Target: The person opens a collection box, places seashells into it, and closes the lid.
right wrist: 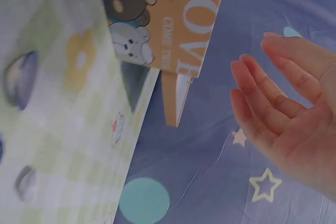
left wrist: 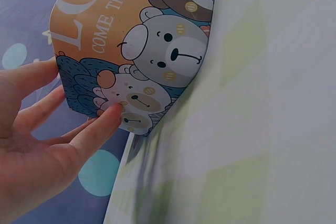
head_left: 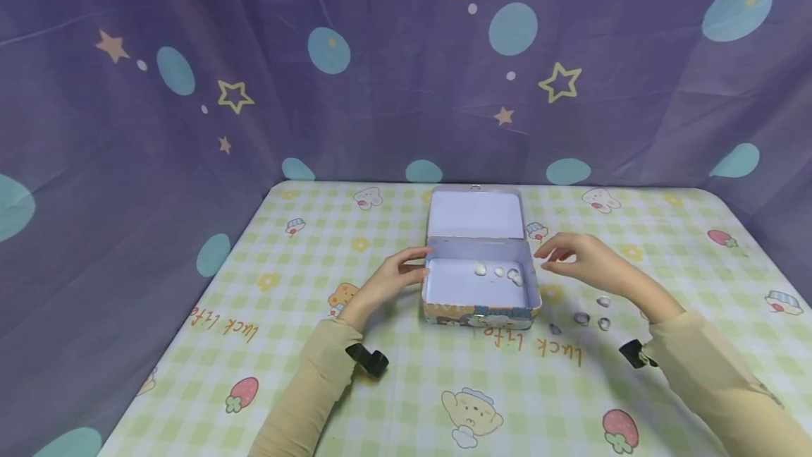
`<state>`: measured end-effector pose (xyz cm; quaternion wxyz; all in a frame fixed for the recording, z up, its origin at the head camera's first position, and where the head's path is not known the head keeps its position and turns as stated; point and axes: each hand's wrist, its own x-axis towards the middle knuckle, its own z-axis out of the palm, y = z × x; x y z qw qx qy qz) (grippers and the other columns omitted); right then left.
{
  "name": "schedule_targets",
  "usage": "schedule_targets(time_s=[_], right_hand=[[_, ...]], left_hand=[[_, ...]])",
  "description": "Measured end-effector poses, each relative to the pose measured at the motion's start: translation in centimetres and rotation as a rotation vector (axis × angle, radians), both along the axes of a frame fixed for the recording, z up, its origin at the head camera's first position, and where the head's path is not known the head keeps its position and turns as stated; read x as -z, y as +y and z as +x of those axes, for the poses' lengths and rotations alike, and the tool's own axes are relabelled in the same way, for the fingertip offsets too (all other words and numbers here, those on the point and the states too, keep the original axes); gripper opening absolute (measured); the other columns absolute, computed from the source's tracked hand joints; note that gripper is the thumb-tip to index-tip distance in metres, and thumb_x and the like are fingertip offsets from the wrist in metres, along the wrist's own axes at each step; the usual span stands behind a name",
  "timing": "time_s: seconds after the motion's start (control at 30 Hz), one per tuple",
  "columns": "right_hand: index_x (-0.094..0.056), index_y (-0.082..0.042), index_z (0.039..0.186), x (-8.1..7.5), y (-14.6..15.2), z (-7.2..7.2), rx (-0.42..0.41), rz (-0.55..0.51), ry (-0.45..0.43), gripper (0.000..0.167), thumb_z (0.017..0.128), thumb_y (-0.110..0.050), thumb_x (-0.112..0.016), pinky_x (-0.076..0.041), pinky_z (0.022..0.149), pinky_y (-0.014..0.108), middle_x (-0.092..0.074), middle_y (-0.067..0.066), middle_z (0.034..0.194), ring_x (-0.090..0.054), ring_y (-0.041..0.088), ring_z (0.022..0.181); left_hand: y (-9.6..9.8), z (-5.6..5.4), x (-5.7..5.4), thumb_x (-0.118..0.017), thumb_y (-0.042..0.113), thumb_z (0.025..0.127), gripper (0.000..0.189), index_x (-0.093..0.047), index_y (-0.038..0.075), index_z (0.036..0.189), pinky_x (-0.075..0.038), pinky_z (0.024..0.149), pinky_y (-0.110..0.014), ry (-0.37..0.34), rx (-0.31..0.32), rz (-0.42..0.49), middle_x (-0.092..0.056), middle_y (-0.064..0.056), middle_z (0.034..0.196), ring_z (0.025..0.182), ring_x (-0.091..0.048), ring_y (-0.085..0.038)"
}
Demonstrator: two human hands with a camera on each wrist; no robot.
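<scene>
A rectangular tin box (head_left: 444,312) with printed bears on its sides stands on the table, its hinged lid (head_left: 476,214) folded back. Several small pale shells (head_left: 480,269) lie inside, toward the right half. My left hand (head_left: 395,277) rests against the box's left side; in the left wrist view its extended fingertips (left wrist: 113,118) touch the printed wall. Just beyond the right wall hovers my right hand (head_left: 590,263), fingers loosely bent, holding nothing; the right wrist view shows its palm (right wrist: 310,140) bare. Several more shells (head_left: 581,318) lie on the cloth below the right hand.
A green-and-white checked tablecloth (head_left: 285,344) with cartoon prints covers the table. Purple curtains (head_left: 393,104) with stars and blue ovals hang behind and along the sides. A dark wrist camera (head_left: 368,360) is strapped on the left sleeve, another (head_left: 636,354) on the right.
</scene>
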<state>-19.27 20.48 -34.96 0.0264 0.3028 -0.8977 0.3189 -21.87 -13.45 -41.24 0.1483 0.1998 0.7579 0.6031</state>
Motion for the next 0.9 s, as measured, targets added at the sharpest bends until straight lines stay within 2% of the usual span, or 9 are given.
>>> schedule_targets(time_s=[0.13, 0.37, 0.5, 0.57, 0.67, 0.9], right_hand=[[-0.065, -0.008, 0.094, 0.4, 1.0, 0.6, 0.023, -0.004, -0.002, 0.013, 0.081, -0.008, -0.063, -0.051, 0.070, 0.031, -0.064, 0.002, 0.090, -0.058, 0.007, 0.076], [-0.065, -0.008, 0.093, 1.5, 2.8, 1.2, 0.066, 0.006, -0.009, 0.012, 0.081, -0.007, -0.062, -0.052, 0.067, 0.028, -0.064, 0.004, 0.090, -0.056, 0.002, 0.075], [-0.065, -0.005, 0.091, 2.3, 3.8, 1.4, 0.073, -0.005, 0.001, 0.012, 0.080, -0.003, -0.063, -0.052, 0.065, 0.025, -0.065, 0.008, 0.088, -0.056, 0.000, 0.073], [-0.065, -0.004, 0.090, 2.7, 4.2, 1.4, 0.075, -0.015, 0.001, 0.012, 0.079, -0.001, -0.063, -0.052, 0.064, 0.024, -0.065, 0.009, 0.087, -0.057, 0.000, 0.073], [-0.065, -0.002, 0.091, 3.0, 5.0, 1.6, 0.077, -0.028, -0.036, 0.012, 0.079, -0.002, -0.063, -0.052, 0.063, 0.022, -0.065, 0.011, 0.088, -0.057, -0.001, 0.073], [-0.063, 0.001, 0.096, 3.7, 6.6, 1.7, 0.097, -0.043, -0.173, 0.016, 0.082, -0.006, -0.061, -0.052, 0.062, 0.021, -0.063, 0.018, 0.095, -0.057, 0.000, 0.076]], left_hand=[[0.0, 0.0, -0.1, -0.054, 0.010, 0.088, 0.046, -0.039, 0.000, 0.131, -0.046, 0.091, -0.034, -0.012, -0.003, -0.002, -0.034, -0.024, 0.135, 0.116, -0.042, -0.038], [-0.3, 0.1, 0.3, -0.058, 0.029, 0.086, 0.049, -0.045, 0.008, 0.128, -0.048, 0.088, -0.033, 0.066, 0.026, 0.042, -0.039, -0.022, 0.131, 0.112, -0.049, -0.030], [-0.2, 0.1, 0.3, -0.057, 0.023, 0.087, 0.047, -0.044, 0.005, 0.129, -0.047, 0.088, -0.033, 0.055, 0.022, 0.035, -0.038, -0.023, 0.132, 0.113, -0.047, -0.033], [-0.1, 0.0, 0.2, -0.056, 0.016, 0.088, 0.046, -0.042, 0.002, 0.129, -0.046, 0.090, -0.035, 0.022, 0.009, 0.018, -0.036, -0.024, 0.133, 0.115, -0.044, -0.037], [0.0, 0.0, 0.0, -0.054, 0.011, 0.088, 0.045, -0.041, 0.001, 0.130, -0.046, 0.090, -0.035, -0.007, -0.005, -0.005, -0.036, -0.023, 0.134, 0.116, -0.043, -0.037], [0.0, 0.1, -0.2, -0.054, 0.012, 0.088, 0.045, -0.041, 0.003, 0.130, -0.046, 0.090, -0.032, -0.025, -0.009, -0.011, -0.036, -0.021, 0.134, 0.116, -0.044, -0.035]])
